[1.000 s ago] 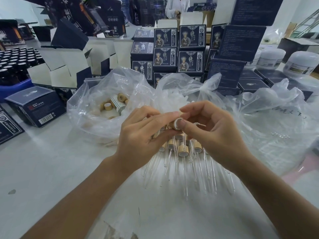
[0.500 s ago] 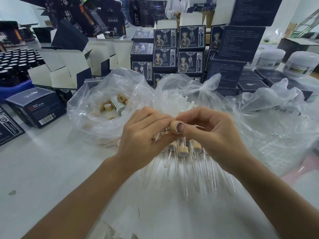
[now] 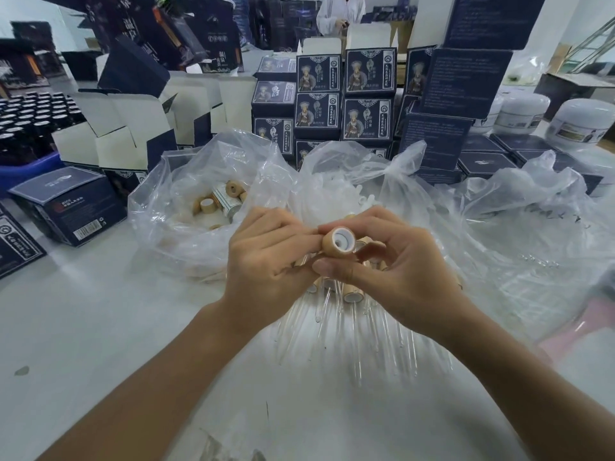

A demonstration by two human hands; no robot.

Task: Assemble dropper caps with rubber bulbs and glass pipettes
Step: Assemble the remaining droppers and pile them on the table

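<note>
Two hands above a white table (image 3: 100, 327): left hand (image 3: 266, 267) and right hand (image 3: 396, 271) both pinching one tan cap (image 3: 336, 245), white lining facing up. Below, a fan of glass tubes (image 3: 359, 334). Behind, three clear bags (image 3: 199, 181).

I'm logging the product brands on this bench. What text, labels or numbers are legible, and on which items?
No text reads reliably.
Stacked navy boxes: vertical white characters, too blurred.
Box at left: barcode and small print, too small.
White jars: labels blurred.
Tall navy cartons: fine print, illegible.
</note>
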